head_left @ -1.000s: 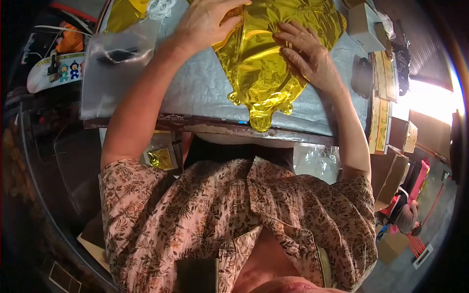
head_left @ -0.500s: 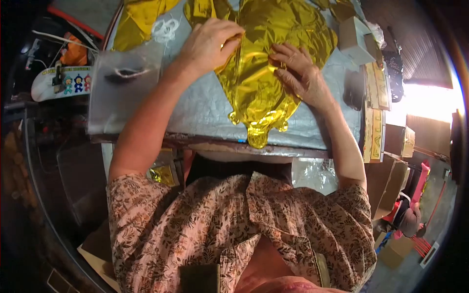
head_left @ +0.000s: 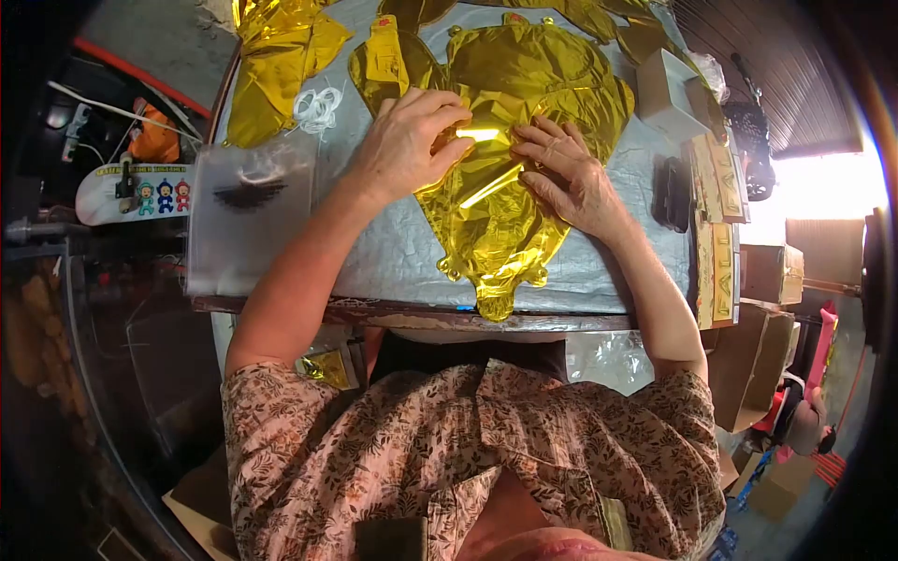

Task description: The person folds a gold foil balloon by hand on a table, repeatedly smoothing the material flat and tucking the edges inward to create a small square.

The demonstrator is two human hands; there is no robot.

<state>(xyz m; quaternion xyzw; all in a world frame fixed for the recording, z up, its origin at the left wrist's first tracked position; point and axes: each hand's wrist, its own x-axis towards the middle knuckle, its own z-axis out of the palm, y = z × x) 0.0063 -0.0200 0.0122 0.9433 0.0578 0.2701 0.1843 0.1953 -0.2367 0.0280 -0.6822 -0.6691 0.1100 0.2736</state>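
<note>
A flat gold foil balloon point(head_left: 505, 224) lies on the covered tabletop, its narrow tabbed end at the near edge. My left hand point(head_left: 412, 140) is at the balloon's left side, fingers bent over the foil and thumb along it, with foil between them. The undersides of those fingers are hidden. On the balloon's right part rests my right hand point(head_left: 571, 178), fingers spread and palm down. Bright creases run across the foil between both hands.
More gold foil point(head_left: 281, 70) lies at the far left, beside a coil of white string point(head_left: 318, 109) and a clear plastic bag point(head_left: 248, 243). An open white box point(head_left: 669, 93), a dark object point(head_left: 670, 192) and printed cartons point(head_left: 718, 271) line the right side.
The view has shifted, so the table sits lower and more of its far side shows. My hands stay on the balloon, and the foil between them is more sharply creased.
</note>
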